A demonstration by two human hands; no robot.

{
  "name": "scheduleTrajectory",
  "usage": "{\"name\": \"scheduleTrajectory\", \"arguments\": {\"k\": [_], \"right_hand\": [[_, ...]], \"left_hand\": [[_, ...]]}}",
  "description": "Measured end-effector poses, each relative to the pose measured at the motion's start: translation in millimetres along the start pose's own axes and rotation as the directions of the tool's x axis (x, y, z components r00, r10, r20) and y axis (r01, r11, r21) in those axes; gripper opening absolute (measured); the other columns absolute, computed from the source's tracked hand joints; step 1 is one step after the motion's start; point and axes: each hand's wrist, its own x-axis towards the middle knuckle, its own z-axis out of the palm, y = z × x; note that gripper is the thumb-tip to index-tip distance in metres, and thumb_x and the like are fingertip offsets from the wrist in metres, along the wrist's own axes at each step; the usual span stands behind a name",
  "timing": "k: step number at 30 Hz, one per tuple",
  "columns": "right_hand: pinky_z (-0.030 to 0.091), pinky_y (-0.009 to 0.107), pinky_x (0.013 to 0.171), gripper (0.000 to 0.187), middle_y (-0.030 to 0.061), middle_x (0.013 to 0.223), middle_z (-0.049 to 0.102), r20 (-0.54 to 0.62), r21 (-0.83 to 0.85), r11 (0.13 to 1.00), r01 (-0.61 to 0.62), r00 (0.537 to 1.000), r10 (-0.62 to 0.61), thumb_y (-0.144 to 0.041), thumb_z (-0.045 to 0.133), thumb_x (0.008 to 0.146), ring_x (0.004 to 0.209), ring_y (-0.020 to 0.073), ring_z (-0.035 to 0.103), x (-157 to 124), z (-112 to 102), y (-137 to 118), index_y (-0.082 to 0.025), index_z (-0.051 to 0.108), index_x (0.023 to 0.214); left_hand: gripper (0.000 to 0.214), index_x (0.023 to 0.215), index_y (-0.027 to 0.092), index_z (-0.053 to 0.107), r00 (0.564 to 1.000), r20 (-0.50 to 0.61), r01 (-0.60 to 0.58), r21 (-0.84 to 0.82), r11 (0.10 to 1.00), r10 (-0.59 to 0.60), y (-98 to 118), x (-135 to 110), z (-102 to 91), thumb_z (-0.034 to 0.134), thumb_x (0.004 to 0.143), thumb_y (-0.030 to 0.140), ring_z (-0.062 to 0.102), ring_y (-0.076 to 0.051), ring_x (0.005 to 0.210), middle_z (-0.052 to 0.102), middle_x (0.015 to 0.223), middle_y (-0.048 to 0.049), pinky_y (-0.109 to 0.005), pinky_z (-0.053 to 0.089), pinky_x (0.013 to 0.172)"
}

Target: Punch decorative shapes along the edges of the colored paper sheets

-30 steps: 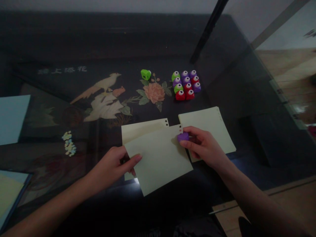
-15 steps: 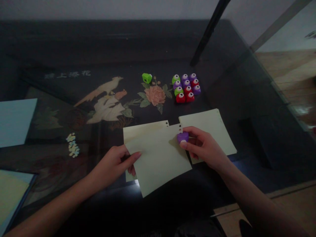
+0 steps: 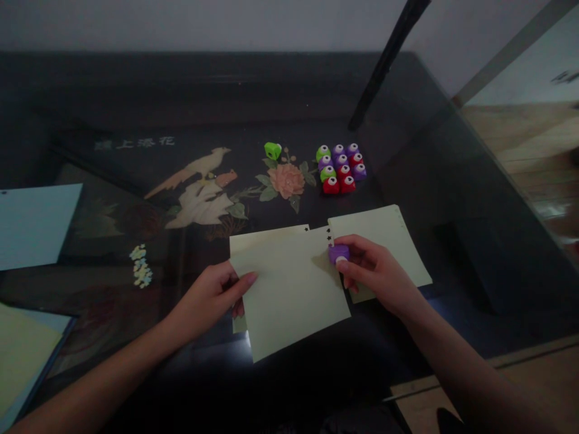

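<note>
My left hand [image 3: 225, 290] pinches the left edge of a pale yellow-green sheet of paper [image 3: 294, 295], thumb on top and fingers beneath. My right hand [image 3: 368, 268] grips a purple craft punch [image 3: 338, 253] at the sheet's right edge, its thumb on the white button. A few small star-shaped holes show along that edge above the punch. Under the held sheet lies another pale sheet [image 3: 266, 234], with a star hole at its top right corner. To the right, partly behind my right hand, is a stack of pale paper [image 3: 384, 235].
Several red, purple and green punches [image 3: 340, 170] stand grouped at the back. A lone green punch [image 3: 272, 150] lies left of them. Small paper cutouts [image 3: 141, 266] are heaped at left, near blue paper [image 3: 36, 226]. A dark pole [image 3: 384, 69] rises at the back.
The punch has shifted slightly along the sheet's right edge, and the sheet has tilted a little. Both hands keep their grips. The whole view has moved slightly.
</note>
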Motion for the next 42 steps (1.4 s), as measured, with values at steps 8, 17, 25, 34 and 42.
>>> {"name": "scheduleTrajectory", "arguments": {"k": [8,17,25,34,42], "right_hand": [[0.044,0.019,0.041,0.030,-0.0029,0.062,0.057,-0.032,0.019,0.999,0.040,0.999,-0.039,-0.038,0.064,0.081,0.047,0.0083,0.053,0,-5,-3,-0.018,0.060,0.103],[0.045,0.022,0.045,0.031,-0.0011,0.072,0.058,-0.084,0.053,0.996,0.068,0.994,-0.064,-0.043,0.058,0.083,0.052,0.0094,0.055,1,-4,-4,-0.020,0.057,0.103],[0.044,0.024,0.052,0.027,0.0017,0.080,0.062,-0.152,0.011,0.987,0.158,0.976,-0.154,-0.044,0.058,0.083,0.058,0.0102,0.054,5,-5,3,-0.019,0.061,0.094],[0.044,0.025,0.058,0.027,0.0007,0.075,0.062,-0.283,-0.060,0.954,0.295,0.911,-0.300,-0.037,0.067,0.076,0.061,0.0106,0.052,13,-15,2,-0.018,0.067,0.096],[0.052,0.033,0.066,0.042,0.0056,0.089,0.069,-0.245,-0.067,0.959,0.274,0.928,-0.282,-0.032,0.077,0.064,0.068,0.0148,0.062,14,-20,2,-0.016,0.066,0.101]], "left_hand": [[0.027,0.066,0.020,0.049,1.000,-0.009,0.011,-0.063,0.998,-0.011,7,1,1.4,0.052,0.082,0.042,0.047,-0.010,0.040,0.049,0.048,0.0063,-0.022,0.042,0.040],[0.029,0.072,0.018,0.051,1.000,0.019,-0.003,-0.126,0.992,0.005,2,3,0.4,0.053,0.082,0.045,0.047,-0.010,0.043,0.051,0.052,0.0058,-0.022,0.040,0.042],[0.030,0.081,0.015,0.056,1.000,0.000,-0.004,-0.221,0.975,0.004,-6,4,-2.9,0.057,0.082,0.046,0.048,-0.010,0.046,0.057,0.059,0.0036,-0.021,0.038,0.043],[0.031,0.090,0.014,0.060,0.998,0.033,-0.045,-0.127,0.991,0.050,7,-2,-13.8,0.057,0.082,0.044,0.061,-0.019,0.065,0.064,0.070,-0.0009,-0.030,0.048,0.061],[0.035,0.098,0.014,0.062,0.996,0.043,-0.081,-0.028,0.996,0.082,9,-1,-33.4,0.057,0.082,0.044,0.059,-0.017,0.063,0.066,0.076,-0.0043,-0.026,0.046,0.055]]}}
